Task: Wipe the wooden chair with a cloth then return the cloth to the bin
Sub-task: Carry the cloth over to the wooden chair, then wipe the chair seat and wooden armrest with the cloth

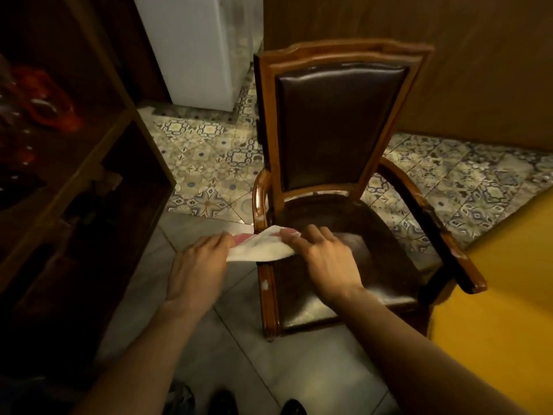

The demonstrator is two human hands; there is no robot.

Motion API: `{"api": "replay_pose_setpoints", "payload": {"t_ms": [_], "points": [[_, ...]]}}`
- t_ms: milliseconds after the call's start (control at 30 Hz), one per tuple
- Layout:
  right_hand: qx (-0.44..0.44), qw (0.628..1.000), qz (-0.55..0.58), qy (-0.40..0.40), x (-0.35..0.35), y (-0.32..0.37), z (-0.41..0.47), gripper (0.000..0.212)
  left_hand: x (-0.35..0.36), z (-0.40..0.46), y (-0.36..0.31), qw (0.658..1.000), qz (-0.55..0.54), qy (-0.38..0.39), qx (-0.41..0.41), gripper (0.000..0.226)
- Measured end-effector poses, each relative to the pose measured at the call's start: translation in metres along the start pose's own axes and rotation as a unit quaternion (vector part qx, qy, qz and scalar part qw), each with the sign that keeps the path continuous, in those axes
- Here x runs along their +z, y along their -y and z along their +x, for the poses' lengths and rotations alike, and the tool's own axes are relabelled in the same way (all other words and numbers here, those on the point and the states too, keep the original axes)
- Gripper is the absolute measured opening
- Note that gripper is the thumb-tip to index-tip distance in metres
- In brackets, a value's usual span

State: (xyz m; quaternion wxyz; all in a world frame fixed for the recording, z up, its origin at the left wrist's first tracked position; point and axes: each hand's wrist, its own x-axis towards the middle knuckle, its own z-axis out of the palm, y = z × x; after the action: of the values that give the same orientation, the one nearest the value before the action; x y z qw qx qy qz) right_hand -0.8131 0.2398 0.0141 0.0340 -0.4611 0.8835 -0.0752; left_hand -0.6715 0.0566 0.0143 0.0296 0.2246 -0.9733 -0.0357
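Observation:
A wooden armchair (353, 52) with dark leather back and seat stands in the middle of the view, facing me. A white cloth (260, 250) with red marks is stretched over the chair's left armrest, near the seat's front left corner. My left hand (199, 265) grips the cloth's left end, outside the armrest. My right hand (321, 259) holds the cloth's right end, above the seat. No bin is in view.
A dark wooden shelf unit (89, 163) with red items stands close on the left. A white appliance (197, 49) is behind it. A yellow surface (502, 310) borders the chair's right arm. Wooden panelling (478, 70) rises behind the chair. The floor is patterned tile, then grey tile.

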Motion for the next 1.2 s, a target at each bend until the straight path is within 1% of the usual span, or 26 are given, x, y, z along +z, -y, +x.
{"api": "replay_pose_setpoints", "payload": {"t_ms": [67,133,200,333,433,500,567,667,700,733,767,833,867,900,933,967,1067,1133,1200], "points": [[0.001,1.0,0.009,0.017,0.025,-0.002,0.002,0.068,0.03,-0.001,0.003,0.999,-0.005,0.032,-0.007,0.059],[0.009,0.999,0.016,0.039,0.05,-0.003,0.002,0.07,0.059,-0.004,0.004,0.998,-0.01,0.058,0.005,0.064],[0.016,0.998,0.025,0.052,0.073,-0.003,0.003,0.072,0.084,-0.006,0.008,0.997,-0.021,0.068,0.026,0.07],[0.033,0.996,0.025,0.077,0.107,-0.005,0.004,0.08,0.119,-0.002,0.01,0.991,-0.084,0.076,0.07,0.081],[0.02,0.994,0.04,0.1,0.123,-0.002,0.005,0.087,0.14,0.003,0.011,0.984,-0.1,0.101,0.11,0.092],[-0.009,0.992,0.037,0.121,0.13,0.0,0.007,0.102,0.15,0.006,0.01,0.977,-0.091,0.132,0.14,0.088],[-0.027,0.99,0.035,0.137,0.135,0.002,0.009,0.115,0.155,0.008,0.007,0.973,-0.111,0.147,0.143,0.082],[-0.037,0.986,0.048,0.158,0.143,0.005,0.009,0.12,0.158,0.011,0.009,0.96,-0.169,0.154,0.158,0.084],[-0.039,0.983,0.056,0.168,0.144,0.006,0.008,0.12,0.158,0.011,0.012,0.955,-0.198,0.155,0.156,0.084],[-0.039,0.982,0.065,0.175,0.146,0.008,0.007,0.118,0.157,0.012,0.016,0.95,-0.23,0.158,0.141,0.079],[-0.037,0.981,0.073,0.178,0.148,0.01,0.006,0.114,0.156,0.013,0.021,0.947,-0.256,0.156,0.119,0.069],[-0.038,0.981,0.076,0.174,0.151,0.013,0.006,0.1,0.154,0.02,0.029,0.954,-0.267,0.113,0.077,0.045],[-0.038,0.982,0.073,0.171,0.152,0.014,0.006,0.094,0.154,0.027,0.031,0.963,-0.252,0.077,0.062,0.038],[-0.039,0.983,0.071,0.168,0.154,0.015,0.006,0.088,0.156,0.036,0.03,0.97,-0.233,0.048,0.058,0.038],[-0.037,0.983,0.071,0.163,0.155,0.016,0.005,0.083,0.159,0.045,0.027,0.973,-0.216,0.037,0.067,0.042],[-0.036,0.984,0.072,0.157,0.157,0.017,0.005,0.078,0.162,0.055,0.022,0.974,-0.203,0.047,0.088,0.048],[-0.031,0.987,0.067,0.143,0.162,0.019,0.003,0.068,0.175,0.079,0.003,0.965,-0.162,0.127,0.164,0.062],[-0.033,0.987,0.068,0.142,0.165,0.02,0.0,0.071,0.183,0.085,-0.002,0.961,-0.138,0.157,0.183,0.068],[-0.037,0.987,0.069,0.141,0.166,0.019,-0.006,0.077,0.19,0.085,-0.003,0.96,-0.13,0.162,0.186,0.071]]}}
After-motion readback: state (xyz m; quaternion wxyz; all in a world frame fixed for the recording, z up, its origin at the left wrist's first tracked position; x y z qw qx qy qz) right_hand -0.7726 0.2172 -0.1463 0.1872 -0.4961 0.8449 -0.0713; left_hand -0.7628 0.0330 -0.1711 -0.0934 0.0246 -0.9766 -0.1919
